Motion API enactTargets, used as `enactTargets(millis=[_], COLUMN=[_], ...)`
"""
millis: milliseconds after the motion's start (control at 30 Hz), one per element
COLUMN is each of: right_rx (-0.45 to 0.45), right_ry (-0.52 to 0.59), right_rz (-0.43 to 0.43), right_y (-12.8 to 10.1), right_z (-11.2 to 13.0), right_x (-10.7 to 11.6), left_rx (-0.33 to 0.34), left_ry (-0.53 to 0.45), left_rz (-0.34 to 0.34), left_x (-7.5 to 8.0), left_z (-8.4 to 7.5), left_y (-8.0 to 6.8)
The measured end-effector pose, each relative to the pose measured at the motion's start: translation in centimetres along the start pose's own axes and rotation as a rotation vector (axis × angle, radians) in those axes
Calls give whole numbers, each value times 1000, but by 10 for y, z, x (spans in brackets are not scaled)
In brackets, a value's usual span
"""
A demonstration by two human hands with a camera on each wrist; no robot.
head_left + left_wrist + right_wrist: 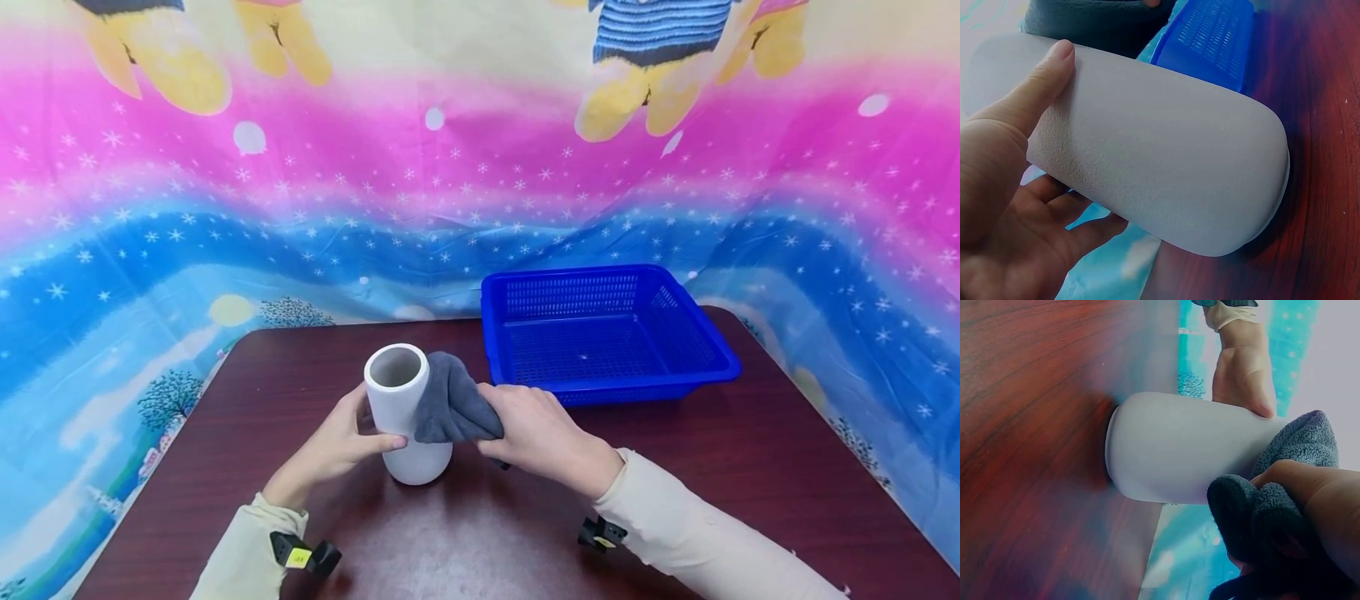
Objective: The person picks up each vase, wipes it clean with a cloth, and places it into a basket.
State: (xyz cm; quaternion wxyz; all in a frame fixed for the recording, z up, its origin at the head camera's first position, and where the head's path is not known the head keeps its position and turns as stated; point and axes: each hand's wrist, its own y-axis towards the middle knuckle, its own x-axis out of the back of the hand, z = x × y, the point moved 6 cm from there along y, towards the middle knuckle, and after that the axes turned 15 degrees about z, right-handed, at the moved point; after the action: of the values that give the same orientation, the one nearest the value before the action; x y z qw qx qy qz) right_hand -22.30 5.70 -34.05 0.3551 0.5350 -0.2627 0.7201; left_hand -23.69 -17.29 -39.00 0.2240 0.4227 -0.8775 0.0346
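A white cylindrical vase point(416, 467) with a round open mouth stands on the table in front of the person. The left hand point(341, 442) grips its left side, thumb across the front and fingers behind, as the left wrist view shows on the vase's matte wall point(1166, 137). A bunched dark grey towel point(453, 404) is held in the right hand point(543, 433). One part of the cloth lies against the vase's upper right side, just below the rim. In the right wrist view, folds of the towel point(1272, 512) bulge out around the right hand's fingers.
A blue plastic basket point(600, 392) with mesh walls sits at the back right of the dark red-brown table point(300, 375). Behind the table hangs a colourful printed cloth point(420, 183). Black cameras are strapped to both wrists.
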Motion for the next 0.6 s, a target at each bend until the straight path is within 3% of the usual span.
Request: enactTargets(millis=[600], right_rx=[-21], right_ry=[-40], right_rz=[33], right_y=[0], right_z=[-2], right_x=[-15], left_rx=[6], left_ry=[13], left_rz=[-13], left_x=[1], left_z=[2], left_y=[0])
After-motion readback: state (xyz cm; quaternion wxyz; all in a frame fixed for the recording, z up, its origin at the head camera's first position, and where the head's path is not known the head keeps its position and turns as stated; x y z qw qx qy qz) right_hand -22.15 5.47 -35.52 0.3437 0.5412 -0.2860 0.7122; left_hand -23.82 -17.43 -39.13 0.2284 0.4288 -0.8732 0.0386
